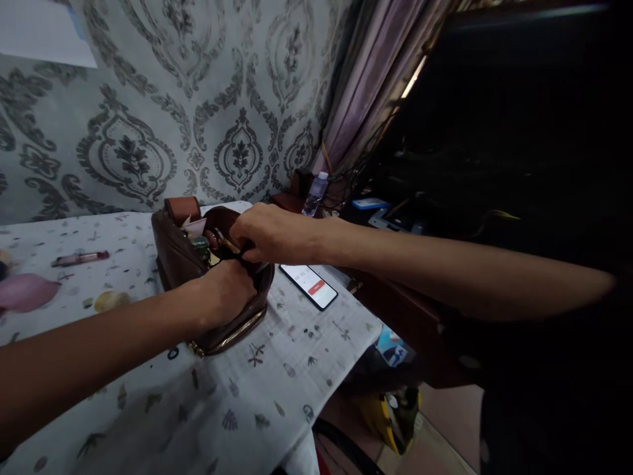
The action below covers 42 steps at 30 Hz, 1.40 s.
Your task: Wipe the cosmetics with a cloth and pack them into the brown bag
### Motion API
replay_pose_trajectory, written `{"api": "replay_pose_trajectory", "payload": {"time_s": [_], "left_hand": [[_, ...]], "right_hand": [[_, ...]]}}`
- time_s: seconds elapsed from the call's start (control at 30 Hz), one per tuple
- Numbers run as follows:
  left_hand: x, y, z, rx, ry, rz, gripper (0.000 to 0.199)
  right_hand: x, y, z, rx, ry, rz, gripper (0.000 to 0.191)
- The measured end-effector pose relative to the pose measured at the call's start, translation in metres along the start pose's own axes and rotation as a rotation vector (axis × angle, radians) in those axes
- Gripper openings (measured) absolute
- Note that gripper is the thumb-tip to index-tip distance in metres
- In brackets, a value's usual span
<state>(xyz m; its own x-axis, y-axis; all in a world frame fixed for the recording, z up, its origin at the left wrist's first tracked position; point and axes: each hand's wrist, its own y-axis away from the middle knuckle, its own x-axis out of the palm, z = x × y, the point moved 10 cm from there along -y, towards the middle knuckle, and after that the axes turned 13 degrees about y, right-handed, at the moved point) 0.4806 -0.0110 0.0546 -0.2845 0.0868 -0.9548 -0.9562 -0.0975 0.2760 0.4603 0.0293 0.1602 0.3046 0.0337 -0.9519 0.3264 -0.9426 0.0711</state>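
A brown zip bag [175,254] stands open on the patterned cloth, with a gold zipper along its lower front edge. Inside it show a green round item [200,245], a pale pink piece [196,227] and other small items too dark to name. My left hand [230,293] reaches over the near rim into the bag, its fingers hidden inside. From the right, my right hand [270,232] comes over the far right rim, fingers curled down into the opening. What its fingertips hold, if anything, is hidden.
Right of the bag lies a phone [311,287] with a lit screen. A pink item [30,292], a yellowish item [111,301] and a slim tube [80,258] lie at left. A clear bottle [315,193] stands behind, and a yellow-edged bag [390,419] sits below the table edge.
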Motion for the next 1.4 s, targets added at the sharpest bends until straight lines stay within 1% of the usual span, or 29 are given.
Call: {"api": "replay_pose_trajectory", "payload": {"time_s": [0.13, 0.2, 0.3, 0.4, 0.47, 0.53, 0.6, 0.67, 0.8, 0.87, 1.03, 1.17, 1.27, 1.33, 1.4], "left_hand": [[-0.001, 0.001, 0.000, -0.003, -0.019, 0.053, 0.029], [-0.002, 0.001, -0.001, 0.001, -0.024, 0.051, 0.030], [0.001, 0.001, 0.000, -0.004, -0.047, 0.041, 0.031], [0.006, 0.002, 0.002, -0.004, -0.088, 0.023, 0.027], [0.009, 0.004, 0.004, 0.011, -0.113, -0.010, 0.023], [0.007, 0.007, 0.004, 0.046, -0.130, -0.068, 0.019], [0.001, 0.011, 0.003, 0.094, -0.118, -0.130, 0.014], [-0.007, 0.016, 0.002, 0.129, -0.078, -0.160, 0.012], [-0.023, 0.033, 0.001, 0.146, -0.020, -0.202, 0.013], [-0.027, 0.045, 0.001, 0.138, 0.002, -0.223, 0.013], [-0.018, 0.075, 0.001, 0.076, 0.041, -0.200, 0.017], [-0.016, 0.087, -0.003, 0.098, 0.045, -0.273, 0.016], [-0.019, 0.091, -0.005, 0.116, 0.019, -0.365, 0.010], [-0.019, 0.093, -0.006, 0.120, 0.000, -0.409, 0.006], [-0.015, 0.095, -0.007, 0.117, -0.012, -0.427, 0.005]], "right_hand": [[0.000, 0.002, -0.001, 0.029, 0.010, 0.043, 0.016], [-0.002, 0.003, 0.001, 0.022, 0.024, 0.051, 0.014], [-0.006, 0.003, 0.004, -0.005, 0.037, 0.010, 0.014], [-0.002, 0.001, 0.006, -0.026, 0.039, -0.004, 0.016], [0.002, 0.000, 0.007, -0.034, 0.031, 0.003, 0.018], [0.007, -0.001, 0.009, -0.049, 0.028, 0.016, 0.019], [0.010, -0.002, 0.011, -0.058, 0.035, 0.036, 0.019], [0.012, -0.002, 0.014, -0.063, 0.044, 0.040, 0.019], [0.015, -0.005, 0.021, -0.063, 0.092, 0.057, 0.020], [0.017, -0.005, 0.025, -0.064, 0.125, 0.083, 0.021], [0.025, -0.008, 0.035, -0.081, 0.171, 0.127, 0.018], [0.040, -0.014, 0.040, -0.109, 0.188, 0.181, 0.017], [0.053, -0.017, 0.040, -0.114, 0.196, 0.229, 0.016], [0.057, -0.019, 0.038, -0.104, 0.210, 0.246, 0.018], [0.058, -0.019, 0.036, -0.103, 0.240, 0.260, 0.019]]}}
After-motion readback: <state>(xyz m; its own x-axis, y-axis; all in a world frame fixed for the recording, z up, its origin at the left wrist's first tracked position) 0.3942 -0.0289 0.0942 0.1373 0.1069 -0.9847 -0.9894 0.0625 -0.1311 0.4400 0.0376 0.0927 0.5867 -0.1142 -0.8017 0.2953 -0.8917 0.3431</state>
